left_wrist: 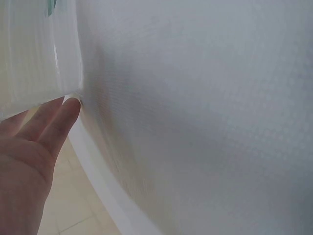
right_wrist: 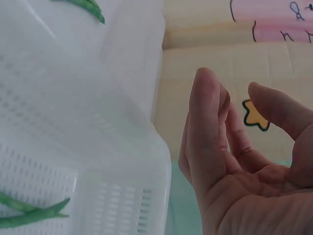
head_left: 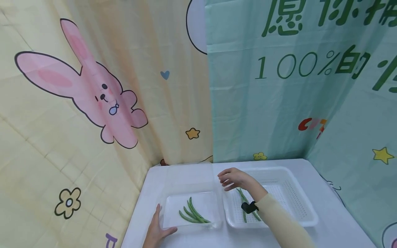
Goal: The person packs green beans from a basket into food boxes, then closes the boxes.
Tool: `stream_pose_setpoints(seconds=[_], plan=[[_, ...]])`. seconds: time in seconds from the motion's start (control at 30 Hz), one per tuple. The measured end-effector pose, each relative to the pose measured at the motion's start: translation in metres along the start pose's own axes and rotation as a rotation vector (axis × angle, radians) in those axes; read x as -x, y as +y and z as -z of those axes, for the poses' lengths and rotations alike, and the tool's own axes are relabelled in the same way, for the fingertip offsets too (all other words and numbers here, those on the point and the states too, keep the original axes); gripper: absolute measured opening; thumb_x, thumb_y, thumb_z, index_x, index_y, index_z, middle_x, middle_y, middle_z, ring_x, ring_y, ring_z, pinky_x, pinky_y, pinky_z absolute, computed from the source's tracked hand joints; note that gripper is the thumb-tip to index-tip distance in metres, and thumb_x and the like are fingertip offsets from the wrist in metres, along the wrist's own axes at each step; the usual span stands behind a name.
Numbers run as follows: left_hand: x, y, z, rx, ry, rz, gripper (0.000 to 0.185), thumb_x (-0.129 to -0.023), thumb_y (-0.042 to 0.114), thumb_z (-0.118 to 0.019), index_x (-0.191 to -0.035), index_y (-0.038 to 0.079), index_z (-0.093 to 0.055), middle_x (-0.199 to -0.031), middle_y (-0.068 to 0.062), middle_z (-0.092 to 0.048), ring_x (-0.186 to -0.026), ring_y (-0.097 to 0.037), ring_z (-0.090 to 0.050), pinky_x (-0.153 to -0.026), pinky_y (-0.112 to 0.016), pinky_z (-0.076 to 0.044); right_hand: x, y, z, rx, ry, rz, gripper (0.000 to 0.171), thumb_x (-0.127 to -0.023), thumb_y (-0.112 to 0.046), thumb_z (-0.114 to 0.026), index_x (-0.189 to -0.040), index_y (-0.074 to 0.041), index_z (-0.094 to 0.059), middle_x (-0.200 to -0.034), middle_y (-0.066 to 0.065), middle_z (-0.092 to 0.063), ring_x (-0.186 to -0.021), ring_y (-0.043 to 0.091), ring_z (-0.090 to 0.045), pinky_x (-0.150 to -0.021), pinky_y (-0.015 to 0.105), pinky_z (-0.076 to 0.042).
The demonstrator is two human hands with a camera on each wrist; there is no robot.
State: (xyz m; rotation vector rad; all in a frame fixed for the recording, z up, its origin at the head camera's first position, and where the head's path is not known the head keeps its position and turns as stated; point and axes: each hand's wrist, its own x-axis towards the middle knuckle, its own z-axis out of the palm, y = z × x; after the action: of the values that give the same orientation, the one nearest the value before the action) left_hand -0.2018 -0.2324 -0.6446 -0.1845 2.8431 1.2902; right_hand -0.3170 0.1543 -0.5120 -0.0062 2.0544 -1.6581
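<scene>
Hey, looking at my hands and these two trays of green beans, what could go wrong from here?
The right hand hovers empty over the perforated tray; reaching back, its sleeve might drag the beans underneath. The left hand only rests flat against the clear container, so a bump could slide it.

a white table [head_left: 325,237] stands in a corner of hanging cloth: a yellow curtain [head_left: 46,148] with a pink rabbit [head_left: 93,93] (plus small flowers and stars) and a mint-green curtain [head_left: 279,113] bearing green lettering.
</scene>
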Motion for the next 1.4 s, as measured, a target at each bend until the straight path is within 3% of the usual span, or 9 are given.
stream_pose_setpoints(seconds=[0.3, 0.57, 0.83, 1.13, 1.4], plan=[[0.000, -0.002, 0.001, 0.006, -0.016, 0.023, 0.140, -0.064, 0.035, -0.103, -0.166, -0.004, -0.015, -0.165, -0.038, -0.031, -0.151, -0.062, -0.031, -0.127, -0.071, -0.033, 0.029, 0.015, 0.064, -0.052, 0.062, -0.002, 0.043, -0.108, -0.018, -0.061, -0.142, 0.008, -0.056, -0.103, 0.008, -0.071, -0.091, 0.018, -0.073, -0.085, 0.040, -0.071], [-0.002, 0.000, 0.000, 0.006, 0.006, 0.003, 0.142, -0.063, 0.037, -0.103, -0.166, -0.004, -0.016, -0.164, -0.038, -0.033, -0.150, -0.061, -0.033, -0.127, -0.071, -0.034, 0.049, 0.051, 0.110, 0.046, 0.178, -0.090, 0.050, -0.108, -0.021, -0.061, -0.142, 0.014, -0.052, -0.113, 0.018, -0.075, -0.096, 0.022, -0.078, -0.091, 0.048, -0.070], [-0.003, 0.001, 0.002, -0.003, -0.005, 0.023, 0.143, -0.064, 0.040, -0.103, -0.167, -0.003, -0.015, -0.165, -0.037, -0.032, -0.151, -0.061, -0.032, -0.127, -0.070, -0.034, 0.056, 0.081, 0.127, 0.085, 0.206, -0.208, 0.057, -0.106, -0.022, -0.061, -0.145, 0.017, -0.046, -0.124, 0.030, -0.072, -0.110, 0.038, -0.077, -0.096, 0.051, -0.068], [-0.002, 0.000, 0.001, -0.005, -0.012, 0.035, 0.143, -0.064, 0.041, -0.103, -0.168, -0.001, -0.014, -0.166, -0.036, -0.032, -0.150, -0.061, -0.033, -0.126, -0.071, -0.035, 0.058, 0.109, 0.136, 0.112, 0.267, -0.326, 0.047, -0.105, -0.016, -0.059, -0.137, 0.018, -0.049, -0.113, 0.028, -0.075, -0.094, 0.030, -0.080, -0.085, 0.043, -0.071], [-0.003, -0.001, 0.001, 0.019, -0.017, 0.051, 0.143, -0.064, 0.038, -0.103, -0.168, 0.000, -0.014, -0.167, -0.035, -0.031, -0.152, -0.060, -0.031, -0.127, -0.071, -0.033, 0.054, 0.123, 0.133, 0.119, 0.294, -0.365, 0.044, -0.104, -0.016, -0.063, -0.132, 0.016, -0.053, -0.103, 0.025, -0.077, -0.082, 0.024, -0.081, -0.077, 0.036, -0.072]])
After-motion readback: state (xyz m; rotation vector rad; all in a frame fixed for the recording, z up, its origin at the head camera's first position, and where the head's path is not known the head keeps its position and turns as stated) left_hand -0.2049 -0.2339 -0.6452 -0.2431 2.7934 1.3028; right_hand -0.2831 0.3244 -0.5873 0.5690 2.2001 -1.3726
